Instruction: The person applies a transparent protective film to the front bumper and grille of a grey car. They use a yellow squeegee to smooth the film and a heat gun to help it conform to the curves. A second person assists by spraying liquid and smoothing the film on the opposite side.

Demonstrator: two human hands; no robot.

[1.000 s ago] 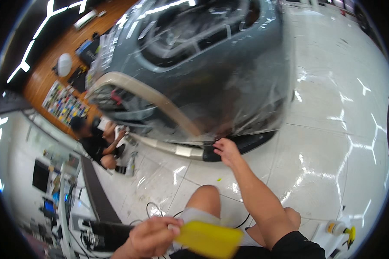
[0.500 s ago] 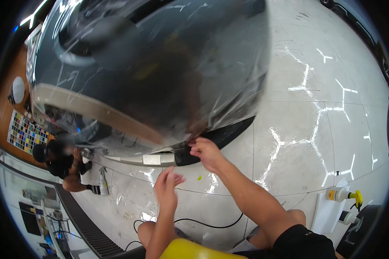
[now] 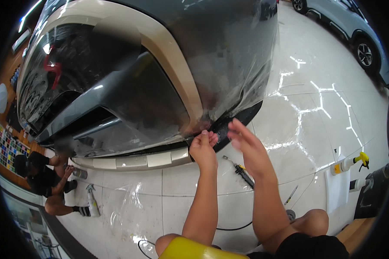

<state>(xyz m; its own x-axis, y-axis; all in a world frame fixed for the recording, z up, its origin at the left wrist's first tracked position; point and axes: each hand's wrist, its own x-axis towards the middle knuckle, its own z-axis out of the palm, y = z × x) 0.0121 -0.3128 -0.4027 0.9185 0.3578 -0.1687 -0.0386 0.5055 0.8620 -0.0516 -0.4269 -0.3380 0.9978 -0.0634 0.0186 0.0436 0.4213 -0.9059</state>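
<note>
A dark grey car (image 3: 229,52) fills the upper part of the view, with loose, wrinkled clear film (image 3: 250,86) over its side and lower corner. At the bottom corner, just above the black sill trim (image 3: 246,113), my left hand (image 3: 204,150) has its thumb and fingers pinched together at the film's edge. Very little of what lies between those fingertips shows. My right hand (image 3: 251,149) is raised just to the right, fingers stretched out and slightly blurred, apart from the car and holding nothing.
Tools lie on the glossy tiled floor: a black torch-like tool (image 3: 243,175) and a thin pen-like tool (image 3: 291,195). A yellow-headed spray bottle (image 3: 345,165) is at right. At left, another person (image 3: 41,177) crouches near a spray bottle (image 3: 92,200). A light-coloured car (image 3: 350,30) stands far right.
My view has shifted, showing more of the car's side. My left hand has risen to the film's edge at the corner; my right hand has come away from there, its fingers now extended.
</note>
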